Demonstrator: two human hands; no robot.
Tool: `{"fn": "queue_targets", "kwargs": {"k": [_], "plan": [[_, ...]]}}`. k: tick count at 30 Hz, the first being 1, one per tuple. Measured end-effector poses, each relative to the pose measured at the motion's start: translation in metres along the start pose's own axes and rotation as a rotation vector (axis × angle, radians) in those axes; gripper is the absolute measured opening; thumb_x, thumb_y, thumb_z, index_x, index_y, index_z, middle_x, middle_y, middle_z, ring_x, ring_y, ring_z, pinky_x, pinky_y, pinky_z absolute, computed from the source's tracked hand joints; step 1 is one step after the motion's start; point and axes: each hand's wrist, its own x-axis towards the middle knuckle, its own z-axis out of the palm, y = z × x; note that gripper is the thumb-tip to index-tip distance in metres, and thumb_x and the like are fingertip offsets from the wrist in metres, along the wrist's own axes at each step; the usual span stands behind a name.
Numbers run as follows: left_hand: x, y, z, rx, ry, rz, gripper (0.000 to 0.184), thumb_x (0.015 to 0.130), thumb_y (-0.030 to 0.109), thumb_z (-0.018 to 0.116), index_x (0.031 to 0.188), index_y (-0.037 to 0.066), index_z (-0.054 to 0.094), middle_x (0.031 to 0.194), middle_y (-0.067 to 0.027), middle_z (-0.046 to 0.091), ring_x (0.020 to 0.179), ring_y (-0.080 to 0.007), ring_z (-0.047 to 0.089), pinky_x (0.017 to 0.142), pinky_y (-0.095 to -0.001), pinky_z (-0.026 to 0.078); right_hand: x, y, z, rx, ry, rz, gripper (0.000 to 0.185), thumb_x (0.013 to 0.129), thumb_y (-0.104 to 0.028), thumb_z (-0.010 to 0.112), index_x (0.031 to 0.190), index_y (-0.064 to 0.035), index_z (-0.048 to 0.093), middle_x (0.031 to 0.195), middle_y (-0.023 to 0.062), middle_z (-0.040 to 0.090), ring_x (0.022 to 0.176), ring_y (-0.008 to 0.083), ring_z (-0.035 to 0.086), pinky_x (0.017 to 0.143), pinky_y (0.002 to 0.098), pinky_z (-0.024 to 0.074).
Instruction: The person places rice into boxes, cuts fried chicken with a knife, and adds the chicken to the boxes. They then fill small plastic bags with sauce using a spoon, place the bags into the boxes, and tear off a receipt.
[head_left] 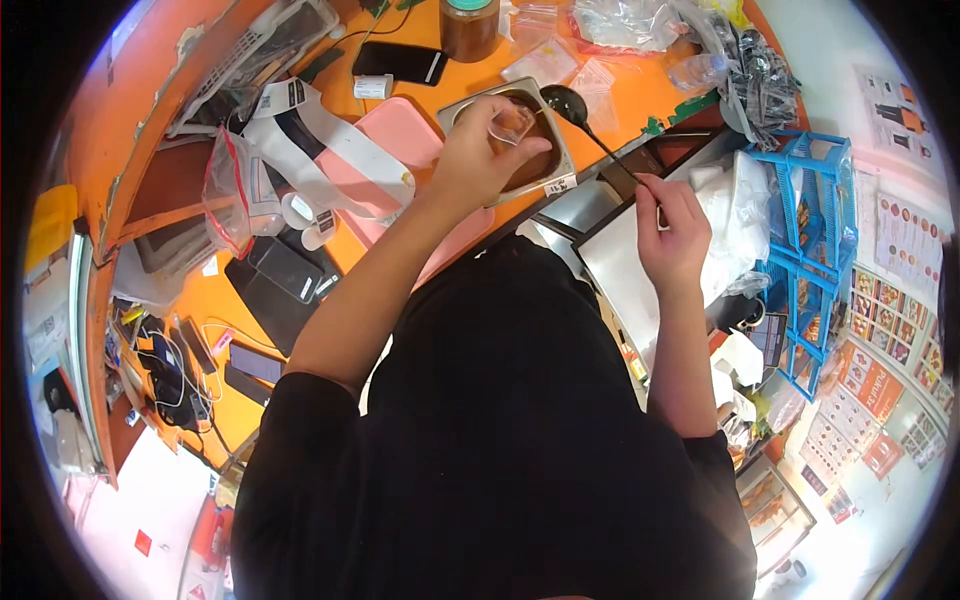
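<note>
My left hand point(470, 160) is closed round a small clear plastic cup point(513, 123), held over a rectangular metal container point(560, 150). Brown liquid or sauce shows inside that container, partly covered by my hand. My right hand point(673, 232) pinches the thin handle of a dark ladle point(566, 104). The ladle's bowl is just beyond the container's right side, with something wet and shiny in it. I cannot tell whether the cup has anything in it. A pink tray point(398, 134) lies left of the container.
Behind the container are a black phone point(400, 63), a jar of brown contents point(468, 35) and clear plastic bags point(625, 25). Blue stacked baskets point(805, 250) stand at the right. Left, a zip bag point(235, 190) and more phones point(285, 270) lie on the orange table point(195, 290).
</note>
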Motion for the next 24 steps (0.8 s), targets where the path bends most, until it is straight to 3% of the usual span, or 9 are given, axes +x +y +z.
{"fn": "queue_targets", "kwargs": {"k": [3,6,8,10,13,18,20,23,24], "plan": [[0.001,-0.004,-0.005,-0.036,0.052,0.035,0.051,0.082,0.031,0.09,0.109,0.002,0.059,0.099,-0.0109,0.068,0.093,-0.0221,0.066,0.083,-0.0357,0.054,-0.007,0.025,0.021,0.11,-0.119,0.228,0.012,0.094,-0.013,0.071,0.1,-0.0031,0.074,0.084,0.0138,0.069,0.072,0.0305,0.067,0.068,0.0398,0.0547],[0.002,0.002,-0.013,-0.037,0.063,0.019,0.05,0.081,0.028,0.091,0.109,0.002,0.058,0.099,-0.0103,0.067,0.091,-0.021,0.065,0.082,-0.0355,0.055,-0.017,0.042,0.061,0.064,-0.352,0.432,0.029,0.097,-0.028,0.067,0.095,-0.0002,0.073,0.086,0.0235,0.072,0.082,0.0428,0.07,0.073,0.0493,0.0549],[0.003,0.001,-0.02,-0.018,0.063,0.016,0.05,0.081,0.027,0.091,0.109,0.002,0.057,0.099,-0.0098,0.066,0.091,-0.0205,0.065,0.082,-0.0351,0.055,-0.025,0.043,0.085,0.028,-0.386,0.423,0.03,0.097,-0.029,0.066,0.094,-0.0004,0.073,0.086,0.0236,0.072,0.083,0.0432,0.07,0.074,0.0498,0.055],[0.003,-0.002,-0.026,0.105,0.006,0.033,0.045,0.088,0.014,0.085,0.113,0.001,0.05,0.101,-0.0062,0.062,0.094,-0.0128,0.061,0.086,-0.0288,0.054,-0.024,0.036,0.1,-0.033,-0.477,0.452,0.033,0.096,-0.031,0.064,0.093,0.0003,0.073,0.087,0.0241,0.071,0.084,0.0439,0.07,0.076,0.0512,0.0553],[0.003,-0.003,-0.031,0.181,0.025,0.042,0.044,0.088,0.012,0.085,0.113,0.002,0.05,0.103,-0.0076,0.064,0.096,-0.0139,0.063,0.087,-0.0291,0.054,-0.023,0.031,0.107,0.1,-0.525,0.536,0.033,0.096,-0.03,0.063,0.091,0.001,0.074,0.089,0.0252,0.072,0.085,0.0452,0.069,0.077,0.0509,0.055],[-0.001,-0.002,-0.034,0.138,0.047,-0.019,0.045,0.087,0.014,0.085,0.114,0.002,0.05,0.105,-0.009,0.065,0.098,-0.0164,0.065,0.088,-0.0303,0.055,-0.042,0.048,0.121,0.345,-0.518,0.763,0.036,0.095,-0.03,0.065,0.09,0.0051,0.072,0.08,0.0153,0.074,0.071,0.0287,0.069,0.072,0.0393,0.0539],[-0.003,0.0,-0.033,0.157,0.054,-0.025,0.045,0.087,0.014,0.086,0.114,0.002,0.051,0.105,-0.0092,0.066,0.097,-0.0169,0.065,0.088,-0.0308,0.055,-0.054,0.056,0.127,0.636,-0.435,0.885,0.034,0.097,-0.028,0.066,0.087,0.0035,0.072,0.07,0.002,0.066,0.064,0.0134,0.058,0.061,0.0307,0.0468],[-0.012,-0.012,-0.026,0.096,0.115,-0.018,0.044,0.087,0.015,0.086,0.113,0.002,0.052,0.104,-0.0086,0.065,0.096,-0.0165,0.065,0.086,-0.0312,0.055,-0.065,0.072,0.127,0.95,-0.454,1.049,0.028,0.099,-0.026,0.065,0.086,-0.0013,0.071,0.065,-0.0057,0.053,0.058,0.0058,0.047,0.053,0.0254,0.0352],[-0.015,-0.028,-0.023,0.084,0.123,-0.013,0.049,0.084,0.022,0.088,0.112,0.002,0.053,0.102,-0.0095,0.064,0.093,-0.0195,0.065,0.083,-0.0337,0.055,-0.066,0.073,0.126,0.949,-0.459,1.047,0.028,0.099,-0.026,0.065,0.086,-0.0013,0.071,0.065,-0.0057,0.053,0.058,0.0058,0.047,0.053,0.0254,0.0352]]}}
